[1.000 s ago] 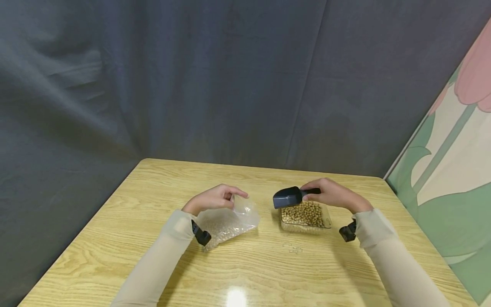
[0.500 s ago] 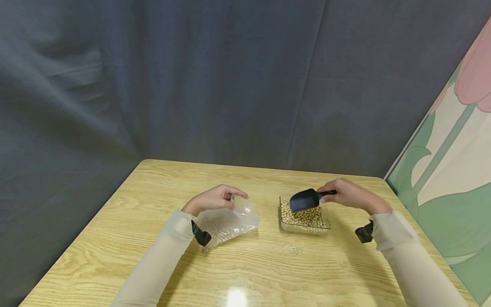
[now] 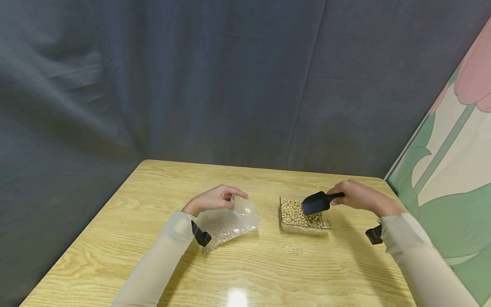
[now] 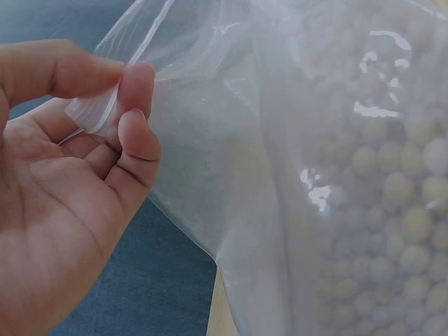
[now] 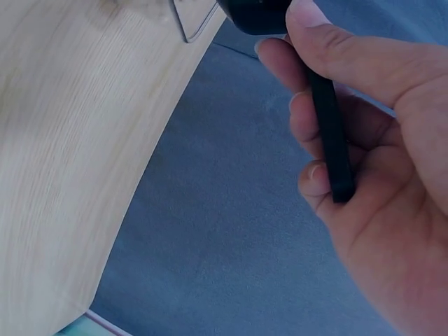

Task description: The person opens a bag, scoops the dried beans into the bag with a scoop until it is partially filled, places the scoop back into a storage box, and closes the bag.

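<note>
A clear zip bag (image 3: 230,224) holding many pale round beans or beads lies on the table at the left. My left hand (image 3: 212,199) pinches its zip edge between thumb and fingers, plainly seen in the left wrist view along the ridged strip (image 4: 133,63). My right hand (image 3: 354,196) grips the handle (image 5: 329,133) of a black scoop (image 3: 316,203). The scoop's bowl is over the right part of a clear rectangular container (image 3: 304,230), overlapping the tan chickpea-like beans (image 3: 293,212) inside it.
A small tangle of clear bits (image 3: 293,248) lies on the wooden table (image 3: 264,273) in front of the container. A dark curtain (image 3: 230,85) hangs behind the table, and a flower-painted panel (image 3: 452,170) stands at the right.
My right hand has moved to the right with the scoop, from the container's left edge to its right part, and the bowl has tilted. My left hand and the bag have stayed still.
</note>
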A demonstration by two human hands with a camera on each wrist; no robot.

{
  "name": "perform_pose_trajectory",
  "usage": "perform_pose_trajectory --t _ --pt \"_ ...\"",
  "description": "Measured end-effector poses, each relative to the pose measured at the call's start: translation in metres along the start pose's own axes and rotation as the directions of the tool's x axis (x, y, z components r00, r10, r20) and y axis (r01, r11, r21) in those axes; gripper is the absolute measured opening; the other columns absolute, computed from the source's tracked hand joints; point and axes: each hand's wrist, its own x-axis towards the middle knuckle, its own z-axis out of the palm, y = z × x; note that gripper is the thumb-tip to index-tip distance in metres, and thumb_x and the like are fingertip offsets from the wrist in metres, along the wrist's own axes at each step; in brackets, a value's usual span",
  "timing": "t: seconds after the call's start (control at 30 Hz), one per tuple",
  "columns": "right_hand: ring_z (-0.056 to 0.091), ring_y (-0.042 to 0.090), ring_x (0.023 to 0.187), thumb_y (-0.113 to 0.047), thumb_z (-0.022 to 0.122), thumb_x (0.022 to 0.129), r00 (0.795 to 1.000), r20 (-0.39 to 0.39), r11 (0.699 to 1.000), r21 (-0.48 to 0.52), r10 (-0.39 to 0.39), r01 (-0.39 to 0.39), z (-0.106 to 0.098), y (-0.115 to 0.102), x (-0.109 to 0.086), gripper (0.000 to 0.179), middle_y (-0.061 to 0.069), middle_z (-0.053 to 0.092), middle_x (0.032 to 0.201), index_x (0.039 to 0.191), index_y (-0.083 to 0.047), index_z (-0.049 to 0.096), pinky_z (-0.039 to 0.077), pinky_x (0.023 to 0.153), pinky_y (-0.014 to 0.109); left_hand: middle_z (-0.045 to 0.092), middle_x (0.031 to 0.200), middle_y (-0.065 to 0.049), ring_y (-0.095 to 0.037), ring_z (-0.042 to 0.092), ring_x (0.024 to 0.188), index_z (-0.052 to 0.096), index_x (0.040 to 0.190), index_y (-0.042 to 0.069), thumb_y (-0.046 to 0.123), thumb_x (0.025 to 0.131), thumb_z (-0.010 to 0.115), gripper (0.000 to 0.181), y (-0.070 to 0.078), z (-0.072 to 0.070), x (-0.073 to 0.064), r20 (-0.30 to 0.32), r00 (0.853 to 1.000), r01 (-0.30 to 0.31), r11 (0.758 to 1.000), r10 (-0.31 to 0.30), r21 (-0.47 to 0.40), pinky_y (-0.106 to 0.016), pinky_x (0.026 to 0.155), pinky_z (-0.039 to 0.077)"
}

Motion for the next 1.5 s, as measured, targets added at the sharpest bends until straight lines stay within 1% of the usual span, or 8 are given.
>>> perform_pose_trajectory --t 0.1,0.17,0.4,0.63,0.87,1.1,1.33,1.5 --pt "0.068 0.032 0.091 -0.013 0.069 0.085 1.000 0.004 1.000 -0.018 0.007 -0.007 -0.001 0.000 -0.002 0.032 0.021 0.069 0.106 0.111 0.005 0.069 0.055 0.076 0.042 0.049 0.074 -0.035 -0.009 0.036 0.056 0.055 0.134 0.000 -0.006 0.087 0.051 0.047 0.000 -0.001 0.000 -0.011 1.000 0.002 1.000 -0.002 0.007 -0.031 0.066 0.041" --pt "0.068 0.031 0.091 -0.013 0.070 0.085 1.000 0.003 1.000 -0.022 0.010 -0.009 -0.001 0.000 -0.004 0.032 0.021 0.070 0.105 0.111 0.005 0.069 0.055 0.075 0.041 0.049 0.073 -0.034 -0.009 0.036 0.055 0.055 0.134 0.000 -0.005 0.087 0.051 0.047 0.000 -0.001 0.000 -0.019 1.000 0.004 1.000 -0.004 0.007 -0.028 0.064 0.040" --pt "0.068 0.031 0.090 -0.012 0.070 0.084 1.000 -0.001 0.999 -0.036 -0.004 0.004 0.001 0.001 -0.007 0.029 0.019 0.071 0.103 0.109 0.004 0.071 0.055 0.074 0.040 0.047 0.064 -0.013 -0.010 0.034 0.055 0.055 0.134 0.001 -0.004 0.086 0.053 0.048 -0.002 0.000 -0.001 -0.041 0.999 0.018 1.000 -0.018 0.017 -0.026 0.063 0.037" --pt "0.068 0.033 0.090 -0.009 0.070 0.083 1.000 0.013 0.999 -0.044 -0.014 0.014 0.003 -0.003 -0.008 0.027 0.019 0.071 0.102 0.107 0.004 0.071 0.055 0.074 0.041 0.048 0.069 -0.027 -0.009 0.035 0.055 0.054 0.135 0.001 -0.005 0.086 0.053 0.049 -0.004 0.002 -0.003 -0.045 0.999 0.024 1.000 -0.024 0.000 -0.025 0.063 0.038" --pt "0.069 0.024 0.082 -0.007 0.071 0.082 1.000 0.014 0.999 -0.050 -0.021 0.022 0.002 -0.008 -0.009 0.024 0.015 0.072 0.096 0.104 0.003 0.073 0.055 0.068 0.034 0.049 0.065 -0.015 -0.009 0.036 0.056 0.054 0.134 0.000 -0.006 0.086 0.053 0.049 -0.003 0.002 -0.003 -0.041 0.999 0.010 1.000 -0.010 0.007 -0.025 0.062 0.037" --pt "0.068 0.021 0.079 -0.006 0.071 0.081 1.000 0.025 0.996 -0.084 -0.012 0.014 -0.006 -0.011 -0.009 0.022 0.012 0.073 0.094 0.102 0.001 0.074 0.054 0.066 0.033 0.048 0.073 -0.033 -0.009 0.035 0.055 0.054 0.135 0.001 -0.004 0.088 0.053 0.048 -0.002 -0.001 -0.002 -0.038 0.999 0.014 1.000 -0.013 0.009 -0.025 0.060 0.035" --pt "0.061 0.008 0.069 -0.007 0.072 0.081 0.998 0.057 0.994 -0.104 0.025 -0.019 -0.009 -0.017 -0.008 0.016 0.006 0.072 0.086 0.096 -0.002 0.075 0.045 0.058 0.025 0.049 0.068 -0.024 -0.009 0.036 0.056 0.054 0.135 -0.001 -0.005 0.087 0.053 0.047 -0.002 -0.002 -0.002 -0.033 0.999 0.003 1.000 -0.003 -0.003 -0.025 0.060 0.036" --pt "0.059 0.008 0.067 -0.008 0.072 0.081 0.996 0.073 0.990 -0.136 0.048 -0.037 -0.008 -0.022 -0.005 0.015 0.006 0.071 0.085 0.094 -0.002 0.075 0.043 0.057 0.025 0.048 0.068 -0.026 -0.008 0.036 0.055 0.052 0.135 -0.003 -0.005 0.087 0.053 0.048 -0.001 -0.002 -0.003 -0.031 1.000 -0.001 1.000 0.001 -0.008 -0.025 0.060 0.037"
